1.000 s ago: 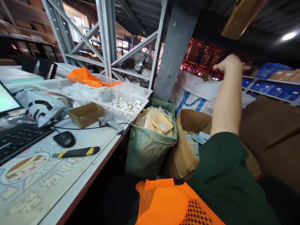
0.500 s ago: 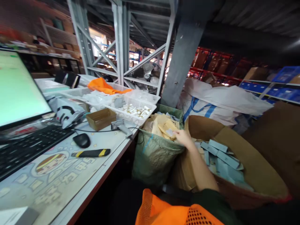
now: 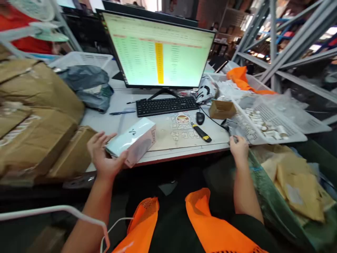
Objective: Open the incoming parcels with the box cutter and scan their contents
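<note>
My left hand (image 3: 104,160) is curled around the near left end of a box (image 3: 133,137) with a pale blue top and a pinkish side. The box is tilted over the front edge of the desk. At the desk's right front edge, my right hand (image 3: 240,150) is closed on the grey barcode scanner (image 3: 232,126), and most of its handle is hidden by the fingers. Between the hands, a black and yellow utility knife (image 3: 201,133) lies on the printed desk mat (image 3: 163,137), with a black mouse (image 3: 200,118) just beyond it.
A lit monitor (image 3: 163,52) and keyboard (image 3: 168,105) stand behind the mat. Cardboard boxes (image 3: 39,140) and a grey plastic bag (image 3: 88,86) crowd the left. To the right are a small open carton (image 3: 222,109), a white basket (image 3: 295,136) of small items and a green sack (image 3: 271,200) with padded envelopes.
My view has swung left from the sack to the desk. My right hand has left the envelopes and now holds the barcode scanner. My left hand has come into view with the box.
</note>
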`<state>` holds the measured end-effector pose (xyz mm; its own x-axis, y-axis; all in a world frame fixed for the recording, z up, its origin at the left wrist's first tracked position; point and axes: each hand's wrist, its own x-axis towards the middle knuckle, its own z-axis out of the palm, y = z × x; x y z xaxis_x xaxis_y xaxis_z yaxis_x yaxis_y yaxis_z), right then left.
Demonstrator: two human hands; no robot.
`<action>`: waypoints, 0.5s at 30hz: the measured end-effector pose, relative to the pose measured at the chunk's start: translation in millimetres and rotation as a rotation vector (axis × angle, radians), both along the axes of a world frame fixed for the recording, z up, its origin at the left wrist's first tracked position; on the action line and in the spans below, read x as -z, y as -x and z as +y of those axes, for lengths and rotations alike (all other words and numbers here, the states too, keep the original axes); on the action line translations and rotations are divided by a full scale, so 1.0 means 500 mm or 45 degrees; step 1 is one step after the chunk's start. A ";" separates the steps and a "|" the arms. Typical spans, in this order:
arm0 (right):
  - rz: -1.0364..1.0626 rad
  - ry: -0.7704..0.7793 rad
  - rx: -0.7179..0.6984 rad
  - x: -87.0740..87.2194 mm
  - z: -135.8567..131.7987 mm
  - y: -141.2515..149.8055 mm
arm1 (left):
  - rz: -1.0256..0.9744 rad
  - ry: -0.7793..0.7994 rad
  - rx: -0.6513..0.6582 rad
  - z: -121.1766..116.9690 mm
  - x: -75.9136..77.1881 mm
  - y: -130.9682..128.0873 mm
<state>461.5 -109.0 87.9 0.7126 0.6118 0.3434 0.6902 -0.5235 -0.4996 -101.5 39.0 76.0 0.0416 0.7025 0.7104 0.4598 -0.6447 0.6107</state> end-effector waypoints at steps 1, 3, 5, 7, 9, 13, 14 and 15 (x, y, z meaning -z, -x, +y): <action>0.024 0.120 0.087 -0.004 0.029 -0.023 | -0.033 0.026 -0.020 -0.014 0.013 -0.008; 0.174 0.313 0.215 -0.012 0.078 -0.074 | -0.137 0.136 -0.105 -0.042 0.046 -0.029; 0.338 0.379 0.228 -0.017 0.111 -0.120 | -0.202 0.335 -0.195 -0.059 0.082 -0.043; 0.409 0.334 0.193 -0.018 0.123 -0.145 | -0.266 0.467 -0.259 -0.064 0.105 -0.045; 0.423 0.227 0.165 -0.017 0.113 -0.140 | -0.314 0.494 -0.280 -0.062 0.106 -0.038; 0.726 -0.145 -0.106 -0.023 0.051 -0.053 | -0.007 0.150 -0.096 -0.070 0.058 -0.030; 0.877 -0.237 -0.257 -0.030 0.032 -0.022 | 0.153 -0.007 -0.002 -0.075 0.042 -0.032; 1.015 -0.295 -0.406 -0.039 0.015 0.010 | 0.312 -0.159 0.090 -0.080 0.026 -0.034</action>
<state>456.5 -101.6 107.3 0.6005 0.7985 -0.0422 0.1878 -0.1922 -0.9632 -84.5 -0.8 62.9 0.2683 0.5997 0.7539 0.5350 -0.7436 0.4011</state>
